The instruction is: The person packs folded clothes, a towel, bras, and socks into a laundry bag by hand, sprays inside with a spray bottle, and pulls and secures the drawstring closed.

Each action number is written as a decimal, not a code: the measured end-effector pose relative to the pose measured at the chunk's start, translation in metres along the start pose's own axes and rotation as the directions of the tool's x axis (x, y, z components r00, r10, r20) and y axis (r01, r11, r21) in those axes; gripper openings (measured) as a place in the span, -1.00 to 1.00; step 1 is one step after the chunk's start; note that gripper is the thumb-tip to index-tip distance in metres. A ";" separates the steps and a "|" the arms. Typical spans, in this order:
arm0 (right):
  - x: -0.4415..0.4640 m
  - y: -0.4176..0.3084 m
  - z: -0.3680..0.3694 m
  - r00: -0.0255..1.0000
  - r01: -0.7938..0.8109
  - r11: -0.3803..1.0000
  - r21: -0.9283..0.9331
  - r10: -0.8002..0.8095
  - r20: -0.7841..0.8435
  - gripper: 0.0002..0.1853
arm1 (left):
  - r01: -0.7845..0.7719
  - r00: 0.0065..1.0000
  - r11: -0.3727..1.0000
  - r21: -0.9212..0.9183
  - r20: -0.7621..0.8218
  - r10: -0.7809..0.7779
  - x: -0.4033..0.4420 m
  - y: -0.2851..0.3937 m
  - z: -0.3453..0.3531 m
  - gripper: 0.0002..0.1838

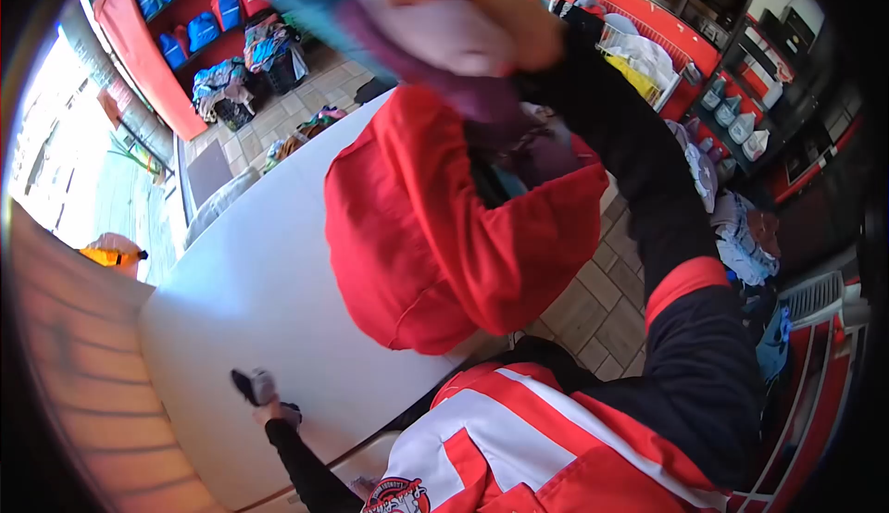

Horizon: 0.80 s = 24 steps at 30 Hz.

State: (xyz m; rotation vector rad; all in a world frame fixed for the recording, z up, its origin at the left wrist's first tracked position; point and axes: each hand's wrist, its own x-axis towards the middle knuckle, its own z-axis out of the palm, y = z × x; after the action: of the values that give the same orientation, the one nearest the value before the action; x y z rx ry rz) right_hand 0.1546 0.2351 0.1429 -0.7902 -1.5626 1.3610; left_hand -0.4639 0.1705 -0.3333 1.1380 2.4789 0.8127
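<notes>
A red cloth bag [417, 226] stands with its mouth open at the edge of the white table, dark and purple fabric showing inside. Above its mouth, my right hand [454, 27] is raised and blurred by motion, closed on a purple and teal garment [370, 27] that reaches down to the bag. At the lower left, over the table [241, 300], my left hand [270, 411] is closed around a small black and grey cloth bundle [257, 386]. Its exact kind is too small to make out.
Red shelves [181, 59] at the back left hold blue and red bags, with baskets of clothes [222, 92] below. A white wire basket [648, 59] of laundry stands at the back right, near shelved jugs [741, 126]. More clothes [745, 240] are piled at right.
</notes>
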 end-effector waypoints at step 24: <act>-0.232 0.142 -0.255 0.656 -0.256 0.643 -0.722 -0.433 -0.618 -0.28 | -0.659 0.124 0.240 -0.713 0.212 0.969 -0.405 0.688 0.029 -0.38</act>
State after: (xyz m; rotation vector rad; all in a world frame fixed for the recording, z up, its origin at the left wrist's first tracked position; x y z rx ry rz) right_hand 0.4672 0.1596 -0.0452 -1.5264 -1.3790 0.0577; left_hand 0.2227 0.2349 0.0709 2.1888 0.7175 0.9255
